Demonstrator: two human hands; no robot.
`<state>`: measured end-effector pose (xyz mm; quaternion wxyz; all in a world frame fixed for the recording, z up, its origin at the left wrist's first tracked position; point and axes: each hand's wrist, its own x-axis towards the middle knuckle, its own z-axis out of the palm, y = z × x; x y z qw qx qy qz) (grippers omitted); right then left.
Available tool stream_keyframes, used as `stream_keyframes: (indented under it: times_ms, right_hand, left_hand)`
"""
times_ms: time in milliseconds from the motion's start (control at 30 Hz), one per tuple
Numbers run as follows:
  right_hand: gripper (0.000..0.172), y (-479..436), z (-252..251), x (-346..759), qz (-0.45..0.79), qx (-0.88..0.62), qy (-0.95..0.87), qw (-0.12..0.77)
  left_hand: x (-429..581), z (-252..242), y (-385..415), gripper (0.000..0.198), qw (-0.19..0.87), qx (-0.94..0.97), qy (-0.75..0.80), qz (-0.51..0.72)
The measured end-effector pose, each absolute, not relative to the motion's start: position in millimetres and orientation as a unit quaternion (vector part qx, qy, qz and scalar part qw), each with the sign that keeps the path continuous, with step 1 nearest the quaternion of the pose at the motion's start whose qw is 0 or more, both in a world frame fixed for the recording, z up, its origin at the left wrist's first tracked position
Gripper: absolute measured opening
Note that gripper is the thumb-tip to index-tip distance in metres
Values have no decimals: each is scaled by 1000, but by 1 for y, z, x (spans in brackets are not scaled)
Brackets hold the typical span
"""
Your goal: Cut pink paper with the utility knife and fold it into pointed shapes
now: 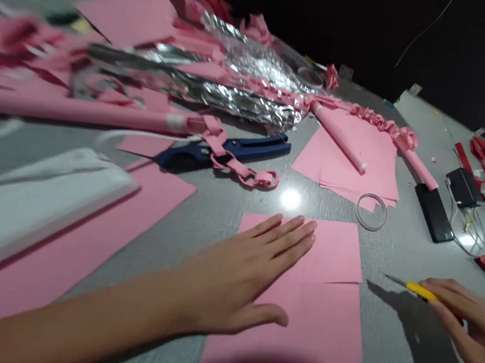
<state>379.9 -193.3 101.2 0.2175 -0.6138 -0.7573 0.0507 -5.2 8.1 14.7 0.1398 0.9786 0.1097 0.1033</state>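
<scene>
My left hand [257,273] lies flat on a sheet of pink paper [317,322], its fingers stretched out and the thumb apart. A cut runs in from the right edge of that sheet, partway across. Off to the right, my right hand [469,324] is closed around a yellow craft knife [420,290]. Its thin blade points left, held above the table and apart from the paper. Just beyond the sheet's upper right corner sits a roll of tape [371,212], seen as a thin ring.
Farther back lie a stack of pink sheets [361,161], a rolled pink tube [342,138], a paper chain [244,170], a dark blue stapler-like tool [237,151] and crumpled foil [253,102]. A white slab [43,203] rests at left; a black phone [434,212] at right.
</scene>
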Motion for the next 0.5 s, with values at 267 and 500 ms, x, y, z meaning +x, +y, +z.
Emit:
stream_keyframes:
  times_ms: [267,500]
  right_hand:
    - [23,-179,86,359,85,-605,-713,344]
    - [20,-133,82,324,194,-541,-732,365]
  left_hand:
    - [-3,47,-16,33,99,990,83,55]
    - [-19,36,-3,25,215,967,83,113]
